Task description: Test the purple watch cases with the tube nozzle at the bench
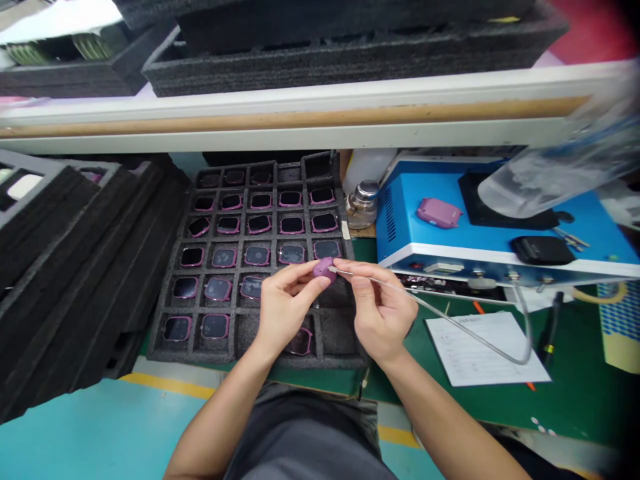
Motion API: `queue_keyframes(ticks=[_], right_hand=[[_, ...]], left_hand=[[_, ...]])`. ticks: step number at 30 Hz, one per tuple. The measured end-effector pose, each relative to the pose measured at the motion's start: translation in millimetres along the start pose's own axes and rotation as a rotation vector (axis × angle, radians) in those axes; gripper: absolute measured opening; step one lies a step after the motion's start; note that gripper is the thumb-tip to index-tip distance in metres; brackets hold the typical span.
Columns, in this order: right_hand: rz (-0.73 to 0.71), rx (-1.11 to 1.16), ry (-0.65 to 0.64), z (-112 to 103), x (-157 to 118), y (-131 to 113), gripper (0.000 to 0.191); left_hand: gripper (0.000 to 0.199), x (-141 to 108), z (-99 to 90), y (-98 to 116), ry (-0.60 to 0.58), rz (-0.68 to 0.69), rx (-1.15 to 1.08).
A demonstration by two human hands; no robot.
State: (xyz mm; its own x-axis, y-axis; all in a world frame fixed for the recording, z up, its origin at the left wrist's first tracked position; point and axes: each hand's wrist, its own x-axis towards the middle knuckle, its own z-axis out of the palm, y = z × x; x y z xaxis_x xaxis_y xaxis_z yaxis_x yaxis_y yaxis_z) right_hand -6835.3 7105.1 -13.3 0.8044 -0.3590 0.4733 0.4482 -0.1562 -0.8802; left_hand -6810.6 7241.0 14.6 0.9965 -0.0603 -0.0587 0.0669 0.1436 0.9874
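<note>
My left hand [285, 303] pinches a small purple watch casing [324, 269] between thumb and fingers, tilted above a black foam tray [233, 337]. In my right hand [383, 307] is the end of a thin grey tube [470, 330], its slim tip touching or nearly touching the casing. From there the tube loops right to a fitting on the front of a blue machine [406, 203]. Below my hands, the tray's compartments hold several purple-framed watches [218, 289] with dark screens. My fingers partly hide the casing, and my left hand covers some compartments.
Another purple casing [439, 213], a clear plastic container [525, 183] and a black case [543, 251] rest on the machine. A glass bottle [362, 207] stands beside it. Paper sheets [483, 357] lie right. Stacked foam trays [55, 267] rise left; a shelf [300, 137] crosses ahead.
</note>
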Motion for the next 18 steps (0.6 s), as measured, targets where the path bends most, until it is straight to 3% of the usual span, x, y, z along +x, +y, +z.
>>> queue_keyframes(ticks=[18], right_hand=[[-0.039, 0.001, -0.025, -0.8, 0.9, 0.7, 0.014]], left_hand=[[0.025, 0.9, -0.9, 1.4, -0.005, 0.003, 0.050]])
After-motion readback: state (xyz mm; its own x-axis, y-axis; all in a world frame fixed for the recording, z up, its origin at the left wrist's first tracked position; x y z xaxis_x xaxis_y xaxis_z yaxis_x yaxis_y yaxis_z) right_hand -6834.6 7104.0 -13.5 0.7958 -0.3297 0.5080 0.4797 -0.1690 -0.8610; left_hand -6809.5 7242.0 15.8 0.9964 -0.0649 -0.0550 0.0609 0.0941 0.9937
